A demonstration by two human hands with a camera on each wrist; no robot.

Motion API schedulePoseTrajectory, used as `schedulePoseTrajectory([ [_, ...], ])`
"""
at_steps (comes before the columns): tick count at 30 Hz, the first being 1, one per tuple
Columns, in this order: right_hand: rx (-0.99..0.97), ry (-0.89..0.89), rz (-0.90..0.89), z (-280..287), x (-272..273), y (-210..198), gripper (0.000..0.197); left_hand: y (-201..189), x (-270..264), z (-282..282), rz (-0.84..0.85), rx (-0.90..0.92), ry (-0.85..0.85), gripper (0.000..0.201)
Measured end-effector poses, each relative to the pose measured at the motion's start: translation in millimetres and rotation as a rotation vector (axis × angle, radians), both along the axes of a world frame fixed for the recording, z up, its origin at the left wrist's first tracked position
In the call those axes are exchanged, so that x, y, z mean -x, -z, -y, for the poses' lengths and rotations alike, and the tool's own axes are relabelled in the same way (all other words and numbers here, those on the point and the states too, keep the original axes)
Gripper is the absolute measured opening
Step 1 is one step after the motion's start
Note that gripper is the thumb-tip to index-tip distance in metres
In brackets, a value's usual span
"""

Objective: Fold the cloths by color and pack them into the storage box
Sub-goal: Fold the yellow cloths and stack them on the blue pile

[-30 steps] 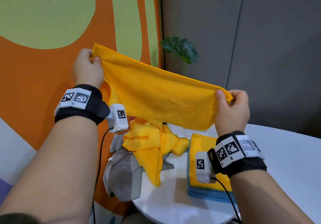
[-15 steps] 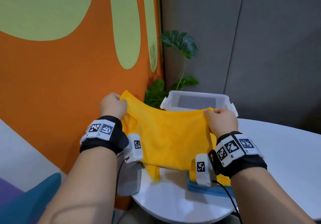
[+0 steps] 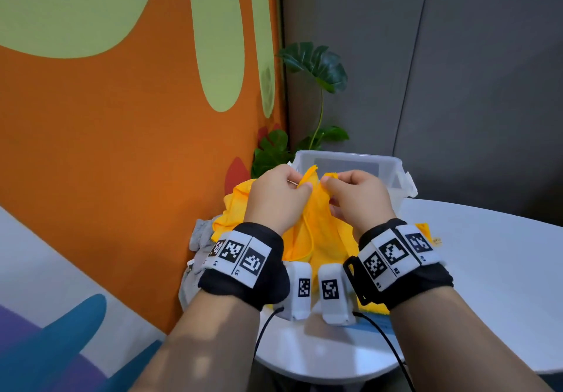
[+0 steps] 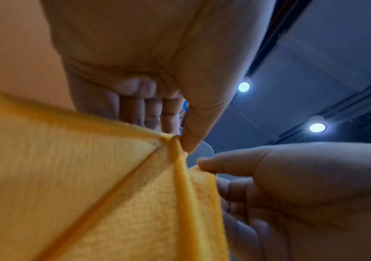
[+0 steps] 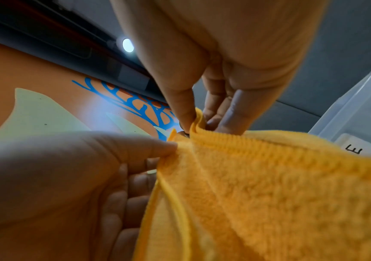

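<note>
Fingers (image 4: 189, 141) of left hand (image 3: 274, 200) and right hand (image 3: 359, 200) pinching two top corners of yellow cloth (image 3: 316, 233), almost touching. Cloth hanging above left edge of white desk (image 3: 487, 270), over yellow pile (image 3: 234, 209) and grey cloth (image 3: 198, 257). Clear storage box (image 3: 393, 175) just behind, at far edge.

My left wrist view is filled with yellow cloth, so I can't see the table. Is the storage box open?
Observer: Yes, the box stands open just beyond the left hand and right hand pinching the yellow cloth.
Operator: Anything folded yet?
Observer: A folded yellow cloth lies on a blue cloth near the right wrist.
Operator: What's left?
Observer: A grey cloth hangs over the table edge, left side.
</note>
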State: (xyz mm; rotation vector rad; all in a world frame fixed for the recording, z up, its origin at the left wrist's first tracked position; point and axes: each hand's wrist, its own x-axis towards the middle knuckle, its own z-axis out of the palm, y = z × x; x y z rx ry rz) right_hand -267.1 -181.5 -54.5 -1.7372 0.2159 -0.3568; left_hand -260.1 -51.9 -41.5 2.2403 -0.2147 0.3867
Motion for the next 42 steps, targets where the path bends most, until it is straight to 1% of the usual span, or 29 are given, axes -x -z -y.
schedulePoseTrajectory([
  [5, -0.001, 0.01, 0.039, 0, 2, -6, 0.012, -1, 6, 6, 0.034, -0.021, 0.027, 0.012],
  [10, 0.077, 0.042, 0.076, 0, 1, -4, 0.014, -2, 12, 10, 0.049, -0.06, 0.085, 0.008],
  [11, 0.093, 0.036, 0.081, 0, 1, -4, 0.017, -3, 13, 10, 0.035, -0.054, 0.106, 0.012],
  [13, 0.146, 0.006, 0.083, 1, 3, -5, 0.027, -4, 14, 10, -0.024, -0.036, 0.157, 0.027],
  [14, 0.174, -0.023, 0.092, 2, 4, -6, 0.027, -5, 14, 9, -0.049, -0.037, 0.177, 0.033],
  [15, 0.208, -0.055, 0.104, 4, 4, -7, 0.022, -5, 13, 7, -0.068, -0.036, 0.19, 0.037],
  [16, 0.253, -0.082, 0.116, 6, 4, -8, 0.017, -5, 12, 5, -0.085, -0.029, 0.198, 0.039],
  [18, 0.358, -0.109, 0.134, 11, 4, -10, 0.015, -5, 10, -1, -0.113, -0.001, 0.216, 0.042],
  [20, 0.441, -0.11, 0.16, 14, 5, -12, 0.012, -4, 7, -7, -0.089, 0.006, 0.213, 0.04],
  [22, 0.468, -0.128, 0.203, 16, 8, -16, 0.012, 1, 0, -13, -0.026, -0.014, 0.15, 0.031],
  [23, 0.469, -0.154, 0.226, 17, 10, -19, 0.013, 4, -3, -16, -0.02, -0.013, 0.109, 0.028],
  [24, 0.462, -0.188, 0.249, 18, 13, -21, 0.014, 8, -6, -19, -0.043, -0.003, 0.077, 0.033],
  [25, 0.447, -0.219, 0.268, 20, 17, -24, 0.015, 12, -9, -21, -0.09, 0.004, 0.056, 0.044],
  [27, 0.421, -0.249, 0.3, 26, 22, -29, 0.017, 19, -11, -25, -0.222, -0.001, 0.039, 0.075],
  [28, 0.417, -0.244, 0.318, 29, 24, -31, 0.018, 21, -11, -27, -0.299, 0.007, 0.036, 0.087],
  [29, 0.413, -0.23, 0.335, 32, 25, -31, 0.018, 25, -11, -28, -0.377, 0.036, 0.041, 0.093],
  [30, 0.404, -0.212, 0.348, 35, 26, -31, 0.018, 27, -10, -29, -0.449, 0.072, 0.053, 0.094],
  [31, 0.392, -0.194, 0.358, 38, 27, -30, 0.017, 31, -10, -28, -0.511, 0.094, 0.07, 0.09],
  [32, 0.381, -0.173, 0.368, 40, 27, -28, 0.017, 34, -10, -27, -0.551, 0.095, 0.096, 0.081],
  [34, 0.369, -0.12, 0.374, 45, 29, -24, 0.017, 40, -12, -24, -0.553, 0.076, 0.137, 0.052],
  [35, 0.37, -0.09, 0.368, 48, 30, -23, 0.017, 41, -11, -21, -0.541, 0.093, 0.14, 0.041],
  [36, 0.38, -0.056, 0.354, 52, 30, -21, 0.017, 42, -10, -18, -0.538, 0.133, 0.139, 0.034],
  [40, 0.444, 0.107, 0.224, 70, 31, -10, 0.015, 39, -10, -8, -0.59, 0.305, 0.161, 0.018],
  [42, 0.457, 0.188, 0.12, 81, 31, -3, 0.02, 39, -9, -2, -0.589, 0.373, 0.178, 0.018],
])
